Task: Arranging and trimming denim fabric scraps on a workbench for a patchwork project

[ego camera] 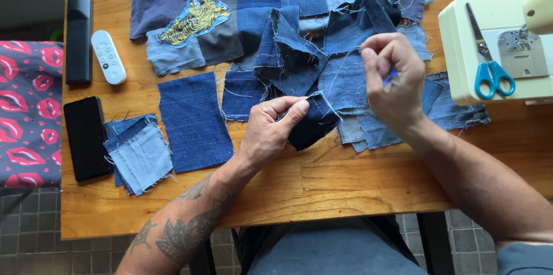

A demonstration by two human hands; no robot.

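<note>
At the far left, a dark cushion (26, 114) printed with red lips is cut off by the frame edge. On the wooden desk (322, 183) lie one black remote (79, 32), one white remote (108, 57) and one black phone (87, 138). Next come a small stack of pale denim squares (138, 154) and one single dark denim rectangle (194, 120). The left hand (271, 131) pinches the edge of a dark denim patch (314, 122) between thumb and forefinger. Behind it spreads a patchwork panel (259, 4) bearing one yellow tiger emblem (194, 20). The right hand (391, 79) is closed around a small blue item, mostly hidden. One pair of blue-handled scissors (489, 62) rests on the cream sewing machine (495, 44), itself cut off at right.
</note>
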